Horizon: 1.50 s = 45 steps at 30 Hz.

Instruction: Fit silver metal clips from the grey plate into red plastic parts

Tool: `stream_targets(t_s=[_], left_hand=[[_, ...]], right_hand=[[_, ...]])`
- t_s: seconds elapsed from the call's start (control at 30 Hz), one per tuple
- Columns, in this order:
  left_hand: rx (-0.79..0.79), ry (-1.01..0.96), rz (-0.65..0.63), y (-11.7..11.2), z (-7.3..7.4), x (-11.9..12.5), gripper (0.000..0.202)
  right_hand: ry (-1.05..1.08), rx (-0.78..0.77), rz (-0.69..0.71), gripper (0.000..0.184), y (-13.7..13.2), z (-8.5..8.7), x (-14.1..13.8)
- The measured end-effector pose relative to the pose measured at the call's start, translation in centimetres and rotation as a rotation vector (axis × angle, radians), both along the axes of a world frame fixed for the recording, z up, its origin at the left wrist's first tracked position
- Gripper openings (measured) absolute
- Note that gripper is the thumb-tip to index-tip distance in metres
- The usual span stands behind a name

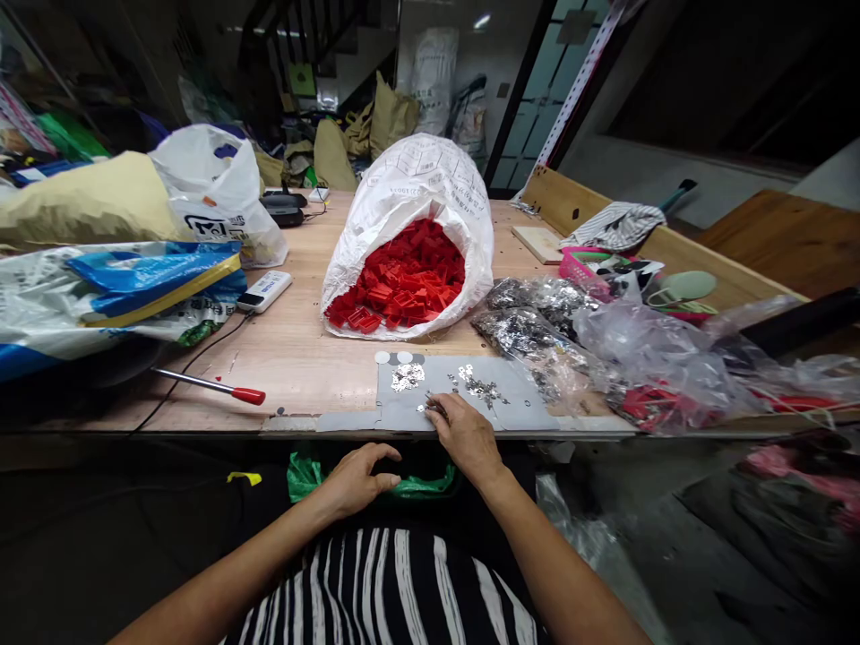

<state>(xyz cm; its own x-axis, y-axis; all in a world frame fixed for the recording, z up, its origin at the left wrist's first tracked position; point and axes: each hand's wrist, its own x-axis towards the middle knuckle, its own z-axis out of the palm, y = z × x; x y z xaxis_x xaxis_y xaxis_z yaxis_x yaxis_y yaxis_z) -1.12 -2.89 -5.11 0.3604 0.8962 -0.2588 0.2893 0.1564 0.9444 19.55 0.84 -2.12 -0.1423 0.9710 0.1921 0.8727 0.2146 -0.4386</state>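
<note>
My right hand (pixel 465 437) rests at the front of a grey mat (pixel 443 414), its fingertips pinched low over the surface. Small metal bits lie around those fingertips; what is between them is too small to make out. On the mat sit a pile of flat shiny metal pieces (pixel 407 377) to the left and a looser scatter of small metal parts (pixel 485 389) to the right. My left hand (pixel 356 481) hovers before the table edge, thumb and fingers apart, holding nothing. Beneath both hands hangs a green plastic bag (pixel 423 485), partly hidden.
A white woven sack (pixel 430 179) spills red plastic pieces (pixel 407 282) behind the mat. Clear bags of metal parts (pixel 530 331) crowd the right. At left are a red-tipped lever (pixel 248 395), a white device (pixel 264 291) and a blue-white bag (pixel 154 282).
</note>
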Motion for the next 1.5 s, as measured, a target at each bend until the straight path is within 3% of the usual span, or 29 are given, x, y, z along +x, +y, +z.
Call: stream_targets(t_s=[0.1,0.17,0.23,0.33,0.53,0.83,1.0,1.13,1.23,1.33,1.4,1.5], left_hand=[[-0.107,-0.167,-0.114,1.9,2.0,0.0,0.022],[-0.128,-0.226,-0.056,3.5,3.3,0.4,0.023],[-0.084,-0.248,0.082,4.9,4.0,1.0,0.025],[-0.019,-0.190,0.175,6.2,3.7,2.2,0.020],[0.026,-0.223,0.155,6.0,2.3,3.7,0.025],[-0.061,-0.318,0.193,6.3,2.9,3.9,0.025],[-0.103,-0.315,0.185,6.3,2.5,4.2,0.028],[-0.051,-0.166,0.127,7.6,2.5,3.8,0.029],[0.114,-0.023,0.207,10.2,3.4,2.7,0.022],[0.484,0.487,0.373,13.7,4.6,1.4,0.040],[0.530,0.743,0.399,15.9,5.2,0.9,0.045],[0.522,0.821,0.426,18.2,5.2,0.5,0.036]], right_hand=[[-0.015,0.007,0.006,0.008,0.3,0.0,-0.2],[0.034,0.014,0.023,0.009,0.5,0.1,-0.2],[0.111,0.024,0.044,0.010,0.4,0.3,-0.2],[0.210,0.031,0.061,0.010,0.2,0.9,-0.3],[0.268,0.010,0.063,0.009,-0.4,1.5,-0.6],[0.408,-0.017,0.056,0.010,0.0,0.2,-0.7],[0.510,-0.057,0.040,0.014,0.0,-0.7,-0.6],[0.598,-0.056,0.012,0.016,0.0,-1.4,-0.4],[0.632,-0.035,-0.023,0.017,0.0,-1.8,-0.2],[0.627,-0.036,-0.016,0.017,0.1,-2.0,-0.2],[0.621,-0.034,-0.005,0.017,0.1,-2.1,-0.2],[0.614,-0.023,0.009,0.016,0.1,-2.2,-0.1]])
